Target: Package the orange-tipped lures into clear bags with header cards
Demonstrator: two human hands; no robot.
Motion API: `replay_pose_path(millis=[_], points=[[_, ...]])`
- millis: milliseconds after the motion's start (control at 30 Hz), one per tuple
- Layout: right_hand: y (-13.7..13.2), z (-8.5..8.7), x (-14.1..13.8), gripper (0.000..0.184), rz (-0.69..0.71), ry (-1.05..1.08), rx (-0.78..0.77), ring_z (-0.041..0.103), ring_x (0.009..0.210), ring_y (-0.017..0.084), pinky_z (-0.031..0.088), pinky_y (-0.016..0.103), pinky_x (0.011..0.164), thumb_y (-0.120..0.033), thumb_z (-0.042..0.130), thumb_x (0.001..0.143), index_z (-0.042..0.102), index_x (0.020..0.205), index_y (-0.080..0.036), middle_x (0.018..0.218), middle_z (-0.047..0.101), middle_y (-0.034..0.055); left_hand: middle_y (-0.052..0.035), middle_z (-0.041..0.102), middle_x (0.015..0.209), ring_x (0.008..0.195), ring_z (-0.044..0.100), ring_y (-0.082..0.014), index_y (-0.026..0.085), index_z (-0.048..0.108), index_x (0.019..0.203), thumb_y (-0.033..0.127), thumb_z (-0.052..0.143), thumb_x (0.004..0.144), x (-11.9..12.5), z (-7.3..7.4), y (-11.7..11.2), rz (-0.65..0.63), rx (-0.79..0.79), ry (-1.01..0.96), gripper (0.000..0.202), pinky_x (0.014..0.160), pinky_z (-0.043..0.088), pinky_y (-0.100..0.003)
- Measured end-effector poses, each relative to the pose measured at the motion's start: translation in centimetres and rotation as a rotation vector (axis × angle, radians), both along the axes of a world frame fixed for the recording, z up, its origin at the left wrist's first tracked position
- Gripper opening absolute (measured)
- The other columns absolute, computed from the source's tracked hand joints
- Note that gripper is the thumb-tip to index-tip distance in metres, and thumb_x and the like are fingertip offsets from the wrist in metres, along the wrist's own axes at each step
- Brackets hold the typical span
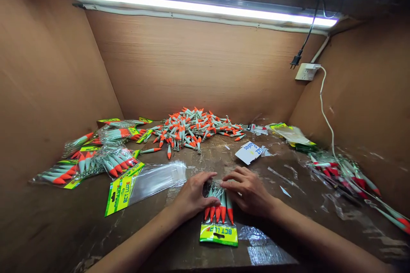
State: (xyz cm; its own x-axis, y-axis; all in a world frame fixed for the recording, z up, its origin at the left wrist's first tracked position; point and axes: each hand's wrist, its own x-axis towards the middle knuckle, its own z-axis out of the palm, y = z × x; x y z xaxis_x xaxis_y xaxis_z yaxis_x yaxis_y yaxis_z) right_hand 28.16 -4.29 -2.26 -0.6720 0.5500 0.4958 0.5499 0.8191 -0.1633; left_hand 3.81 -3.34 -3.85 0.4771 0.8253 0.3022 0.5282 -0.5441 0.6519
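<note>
Lure packet (218, 214) lies between, touching left hand (191, 194) (wide) and right hand (249, 188) (bent, grip can't tell); tabletop (179, 247) either side, near edge close.

A white tube light (198, 7) glares overexposed along the top, washing the back wall (198, 64) brightly. The table (77, 222) darkens toward its near corners, a shiny patch (259, 254) reflects, and the left wall (48, 64) looks stretched and soft.
</note>
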Motion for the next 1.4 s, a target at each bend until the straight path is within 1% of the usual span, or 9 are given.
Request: replay_pose_path(millis=[67, 167, 400, 600, 767, 967, 1100, 1267, 1400], points=[[-0.5, 0.0, 0.1, 0.027, 0.065, -0.011, -0.004, 0.059, 0.094, 0.023, 0.046, 0.04, 0.083, -0.019, 0.054, 0.094, 0.067, 0.117, -0.026, 0.112, 0.072, 0.0076, -0.0092, 0.072, 0.111, 0.102, 0.067, -0.0285, 0.023, 0.067, 0.123, 0.043, 0.086, 0.068, -0.1, 0.2, -0.2, 0.009, 0.02, 0.03, 0.061, 0.089, 0.051, -0.038], [-1.3, -0.6, 0.8, 0.027, 0.108, -0.02, 0.016, 0.061, 0.094, 0.023, 0.048, 0.04, 0.084, -0.02, 0.055, 0.094, 0.066, 0.118, -0.027, 0.111, 0.073, 0.0064, -0.0078, 0.073, 0.116, 0.118, 0.062, -0.0319, 0.026, 0.073, 0.113, 0.042, 0.084, 0.071, -0.2, 0.2, -0.6, -0.002, 0.029, 0.037, 0.046, 0.101, 0.047, -0.04], [-1.2, -1.0, 0.6, 0.049, -0.043, 0.06, 0.002, 0.057, 0.103, 0.027, 0.048, 0.044, 0.089, -0.026, 0.063, 0.091, 0.052, 0.138, -0.022, 0.121, 0.066, 0.0118, -0.0066, 0.071, 0.123, 0.131, 0.053, -0.0332, 0.029, 0.072, 0.117, 0.042, 0.083, 0.073, -0.2, -0.2, -0.9, 0.03, 0.036, 0.036, 0.046, 0.108, 0.041, -0.044], [-0.2, -1.0, -0.4, 0.02, -0.092, -0.057, 0.144, 0.052, 0.081, 0.021, 0.039, 0.035, 0.072, -0.016, 0.054, 0.096, 0.071, 0.101, -0.026, 0.081, 0.065, 0.005, -0.0062, 0.074, 0.116, 0.128, 0.056, -0.0335, 0.03, 0.073, 0.113, 0.044, 0.079, 0.078, -0.2, 0.0, -1.6, 0.039, 0.064, 0.115, 0.038, 0.105, 0.043, -0.041], [-1.3, -1.8, 0.1, 0.018, -0.058, -0.143, 0.187, 0.05, 0.077, 0.021, 0.035, 0.036, 0.07, -0.019, 0.054, 0.097, 0.068, 0.106, -0.024, 0.08, 0.064, 0.0047, -0.0091, 0.076, 0.107, 0.126, 0.058, -0.0364, 0.029, 0.074, 0.108, 0.051, 0.076, 0.08, -0.2, 0.1, -2.3, 0.099, 0.05, 0.194, 0.036, 0.099, 0.047, -0.042], [-4.3, 0.4, 0.4, 0.026, -0.011, -0.312, 0.048, 0.055, 0.09, 0.025, 0.038, 0.04, 0.084, -0.021, 0.057, 0.094, 0.063, 0.119, -0.017, 0.098, 0.068, 0.0104, -0.0095, 0.075, 0.109, 0.125, 0.058, -0.0359, 0.026, 0.073, 0.109, 0.05, 0.075, 0.08, 0.0, -0.2, -2.7, 0.15, 0.092, 0.243, 0.038, 0.102, 0.046, -0.043], [-4.6, 1.7, 1.6, 0.018, 0.028, -0.16, -0.188, 0.058, 0.091, 0.022, 0.041, 0.037, 0.087, -0.021, 0.052, 0.096, 0.069, 0.101, -0.023, 0.096, 0.07, 0.0063, -0.0121, 0.062, 0.137, 0.137, 0.046, -0.0354, 0.024, 0.063, 0.128, 0.054, 0.077, 0.077, 0.0, -0.9, -2.5, 0.257, 0.132, 0.282, 0.061, 0.108, 0.041, -0.048], [-1.7, 0.8, 2.1, 0.028, -0.329, 0.159, -0.433, 0.061, 0.093, 0.023, 0.045, 0.034, 0.082, -0.039, 0.055, 0.096, 0.071, 0.11, -0.021, 0.101, 0.069, 0.0086, -0.0151, 0.053, 0.145, 0.141, 0.04, -0.0358, 0.022, 0.064, 0.127, 0.063, 0.062, 0.085, -0.3, -1.0, -1.5, 0.217, 0.052, 0.312, 0.059, 0.111, 0.037, -0.052], [0.2, -0.8, 1.1, 0.019, -0.289, 0.148, -0.597, 0.06, 0.086, 0.022, 0.044, 0.03, 0.075, -0.036, 0.075, 0.078, 0.073, 0.089, -0.02, 0.09, 0.068, 0.0046, -0.0141, 0.055, 0.143, 0.139, 0.041, -0.0364, 0.023, 0.071, 0.11, 0.057, 0.069, 0.081, -0.2, 0.2, -0.6, 0.152, -0.056, 0.227, 0.045, 0.111, 0.035, -0.05]])
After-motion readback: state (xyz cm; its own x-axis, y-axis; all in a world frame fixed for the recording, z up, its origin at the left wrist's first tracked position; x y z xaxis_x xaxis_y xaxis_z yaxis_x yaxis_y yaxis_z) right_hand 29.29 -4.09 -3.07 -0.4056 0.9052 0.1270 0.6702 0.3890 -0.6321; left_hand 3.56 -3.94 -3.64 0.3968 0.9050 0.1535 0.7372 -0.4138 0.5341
